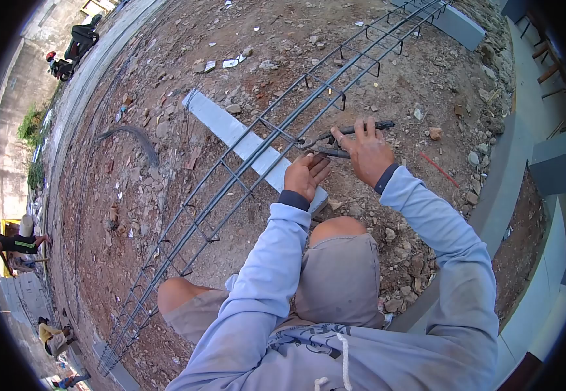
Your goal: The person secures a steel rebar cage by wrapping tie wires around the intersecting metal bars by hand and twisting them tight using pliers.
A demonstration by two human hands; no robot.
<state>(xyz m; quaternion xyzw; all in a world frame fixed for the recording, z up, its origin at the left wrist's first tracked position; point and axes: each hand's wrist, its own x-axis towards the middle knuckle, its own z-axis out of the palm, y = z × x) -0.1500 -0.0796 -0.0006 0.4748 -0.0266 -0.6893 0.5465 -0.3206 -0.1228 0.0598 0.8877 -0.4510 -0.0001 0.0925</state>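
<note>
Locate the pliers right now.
Head view, just right of centre: the pliers are in the right hand, their jaws close to the steel cage, beside the left hand.

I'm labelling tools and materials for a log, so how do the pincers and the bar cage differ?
The pincers are short, while the bar cage stretches across much of the view. The right hand grips the pincers; the cage crosses over a grey slab. The pincers have two handles branching from one joint, whereas the cage has long bars with crosswise loops. Both look dark.
</note>
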